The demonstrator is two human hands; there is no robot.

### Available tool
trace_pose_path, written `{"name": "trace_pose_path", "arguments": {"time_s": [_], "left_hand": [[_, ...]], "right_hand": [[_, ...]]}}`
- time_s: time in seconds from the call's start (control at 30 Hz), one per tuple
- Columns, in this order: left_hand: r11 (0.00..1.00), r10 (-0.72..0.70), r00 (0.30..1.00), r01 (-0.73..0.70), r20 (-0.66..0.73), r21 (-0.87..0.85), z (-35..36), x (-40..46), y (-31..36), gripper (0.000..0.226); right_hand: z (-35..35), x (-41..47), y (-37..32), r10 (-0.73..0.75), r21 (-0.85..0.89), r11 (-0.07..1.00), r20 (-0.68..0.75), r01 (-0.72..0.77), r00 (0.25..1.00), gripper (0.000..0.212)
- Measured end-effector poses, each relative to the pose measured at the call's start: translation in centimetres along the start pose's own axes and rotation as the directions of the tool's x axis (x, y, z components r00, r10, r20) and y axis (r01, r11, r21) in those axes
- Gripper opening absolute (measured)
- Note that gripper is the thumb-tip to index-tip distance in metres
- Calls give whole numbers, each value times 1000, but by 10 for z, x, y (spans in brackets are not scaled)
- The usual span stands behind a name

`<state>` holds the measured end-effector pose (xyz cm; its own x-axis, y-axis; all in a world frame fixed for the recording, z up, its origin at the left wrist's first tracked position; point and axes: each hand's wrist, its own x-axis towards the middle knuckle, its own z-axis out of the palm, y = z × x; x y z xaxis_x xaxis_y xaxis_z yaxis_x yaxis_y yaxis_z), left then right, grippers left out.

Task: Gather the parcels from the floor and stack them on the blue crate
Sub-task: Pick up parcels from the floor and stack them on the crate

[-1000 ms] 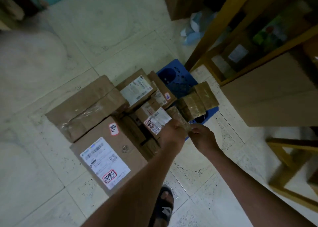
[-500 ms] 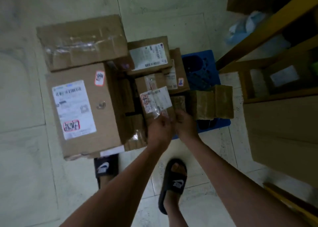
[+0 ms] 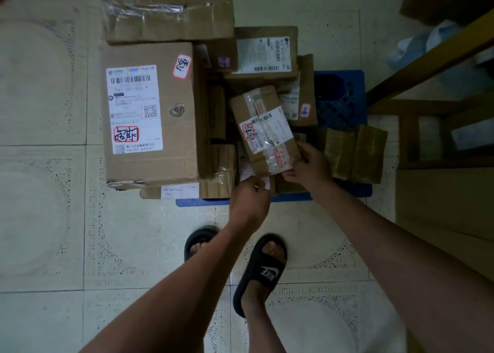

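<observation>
Several cardboard parcels are piled on a blue crate [image 3: 340, 98], whose near edge shows under the pile. A small taped parcel with a white label [image 3: 263, 129] lies on top of the pile's near side. My right hand [image 3: 311, 167] grips its near right corner. My left hand [image 3: 250, 199] sits at its near left end with curled fingers; what they hold is hidden. A large box with a barcode label [image 3: 149, 112] fills the left side. Two tape-wrapped brown packets [image 3: 355, 153] lie at the right.
Another big taped box [image 3: 168, 9] lies at the back. A labelled parcel [image 3: 264, 52] tops the rear of the pile. Wooden shelf framing [image 3: 427, 50] stands at the right. My feet in black slippers [image 3: 260, 269] stand on the tiled floor just before the crate.
The view has swung down and closer over the pile. Both hands stayed on the small labelled parcel, the right one shifting to its right corner. My feet have come into view.
</observation>
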<state>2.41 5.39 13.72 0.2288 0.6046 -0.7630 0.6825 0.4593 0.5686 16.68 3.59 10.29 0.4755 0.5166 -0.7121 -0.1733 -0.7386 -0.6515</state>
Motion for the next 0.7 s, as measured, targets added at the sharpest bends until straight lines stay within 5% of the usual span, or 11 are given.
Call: {"name": "trace_pose_path", "arguments": {"time_s": [0.2, 0.3, 0.43, 0.5, 0.63, 0.7], "left_hand": [[998, 59, 993, -62, -101, -33, 6, -1, 33, 25], [963, -140, 980, 101, -143, -249, 14, 9, 46, 27], [767, -366, 923, 225, -121, -601, 22, 39, 51, 33], [645, -420, 904, 239, -76, -725, 30, 64, 46, 55], [545, -429, 903, 232, -30, -806, 51, 115, 32, 53], [512, -455, 888, 197, -69, -836, 45, 114, 46, 54]], "right_hand": [[-43, 26, -23, -103, -246, 963, 48, 111, 994, 38], [-63, 45, -46, -176, -422, 883, 111, 207, 978, 40], [-69, 67, -75, -217, -546, 787, 189, 286, 958, 42], [-65, 76, -81, -263, -515, 797, 172, 315, 949, 43], [-50, 82, -84, -189, -141, 973, -47, 181, 981, 50], [-45, 81, -79, -119, -27, 993, -87, 117, 989, 38]]}}
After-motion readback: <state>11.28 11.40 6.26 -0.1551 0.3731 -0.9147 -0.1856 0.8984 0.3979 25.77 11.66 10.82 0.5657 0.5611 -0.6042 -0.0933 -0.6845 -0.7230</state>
